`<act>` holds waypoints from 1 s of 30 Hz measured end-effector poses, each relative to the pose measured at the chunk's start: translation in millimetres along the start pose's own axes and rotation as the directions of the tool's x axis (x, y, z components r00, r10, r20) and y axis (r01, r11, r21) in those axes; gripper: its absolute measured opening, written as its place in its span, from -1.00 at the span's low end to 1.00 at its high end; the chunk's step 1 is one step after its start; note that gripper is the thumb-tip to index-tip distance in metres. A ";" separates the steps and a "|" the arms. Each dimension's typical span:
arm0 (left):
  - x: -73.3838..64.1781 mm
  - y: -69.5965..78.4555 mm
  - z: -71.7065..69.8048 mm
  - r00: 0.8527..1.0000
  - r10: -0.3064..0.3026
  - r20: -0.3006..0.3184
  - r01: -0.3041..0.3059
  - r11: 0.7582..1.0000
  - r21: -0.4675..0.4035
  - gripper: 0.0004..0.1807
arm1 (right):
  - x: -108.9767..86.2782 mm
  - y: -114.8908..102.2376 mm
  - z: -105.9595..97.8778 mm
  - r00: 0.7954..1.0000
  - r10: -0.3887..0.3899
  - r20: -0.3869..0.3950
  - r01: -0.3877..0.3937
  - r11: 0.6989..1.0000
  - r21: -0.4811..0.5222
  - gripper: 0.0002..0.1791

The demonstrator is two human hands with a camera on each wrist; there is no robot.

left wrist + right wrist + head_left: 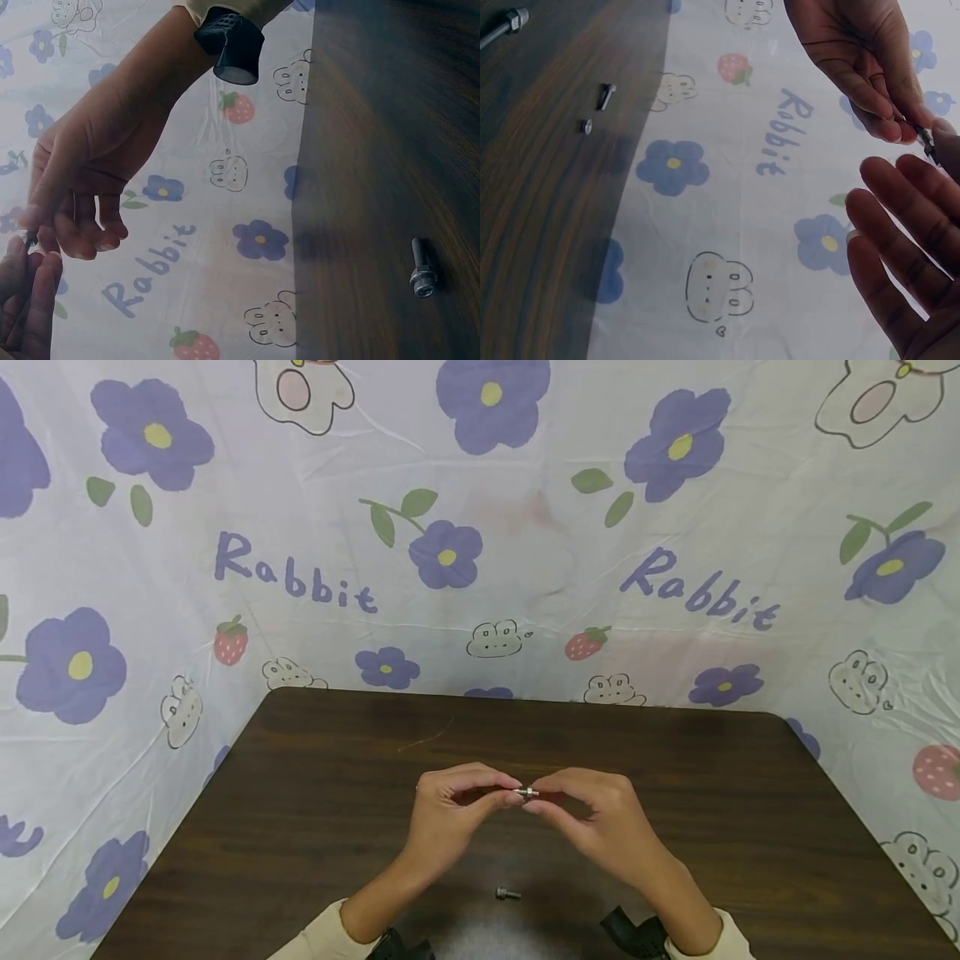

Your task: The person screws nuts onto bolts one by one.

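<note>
My left hand [442,814] and right hand [607,814] meet above the table. Thumb and fingers of each pinch opposite ends of a small metal bolt [527,792] with a wider, nut-like part near its middle. Fingertips cover much of it. In the right wrist view, the bolt [928,144] shows as a dark metal bit between both hands; the right hand's other fingers [885,206] are spread. Below the hands a socket-head bolt [507,893] with a collar under its head lies on the table; the left wrist view shows this loose bolt [423,268] closer.
The dark wooden table [315,777] backs onto a printed cloth [540,568]. On the wood in the right wrist view lie a small screw [607,96], a short round metal piece [586,127] and a larger bolt's end [514,20]. Each wrist wears a black camera [633,933].
</note>
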State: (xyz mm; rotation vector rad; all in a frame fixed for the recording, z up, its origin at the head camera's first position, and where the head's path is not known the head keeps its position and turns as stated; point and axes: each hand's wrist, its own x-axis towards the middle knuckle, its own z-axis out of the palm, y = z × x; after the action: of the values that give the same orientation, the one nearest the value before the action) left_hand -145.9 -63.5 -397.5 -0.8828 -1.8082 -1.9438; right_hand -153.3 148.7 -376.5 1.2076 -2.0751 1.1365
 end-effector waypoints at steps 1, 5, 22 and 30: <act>0.1 0.0 -0.1 1.000 0.000 -0.002 0.000 1.000 0.004 -0.91 | 0.2 -0.3 -0.1 1.000 -0.001 -0.005 0.001 1.000 0.003 -0.84; 0.2 -0.3 -0.2 1.000 0.004 -0.006 -0.004 1.000 -0.002 -0.90 | 1.8 0.0 0.3 0.998 -0.048 -0.045 0.048 0.999 0.008 -0.77; -0.3 -0.3 0.6 1.000 -0.003 0.008 0.004 1.000 -0.024 -0.90 | 2.8 -0.1 0.5 0.993 -0.097 -0.060 0.098 0.995 0.009 -0.85; -1.6 -0.4 0.7 1.000 -0.004 0.014 0.004 1.000 -0.026 -0.90 | 0.0 -0.4 1.2 0.999 -0.035 -0.008 0.035 0.999 0.023 -0.82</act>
State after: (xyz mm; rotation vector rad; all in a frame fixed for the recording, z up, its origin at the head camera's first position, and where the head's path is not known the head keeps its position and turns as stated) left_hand -144.8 -63.0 -398.8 -0.9030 -1.7980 -1.9724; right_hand -152.9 147.6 -377.0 1.2435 -2.0324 1.1510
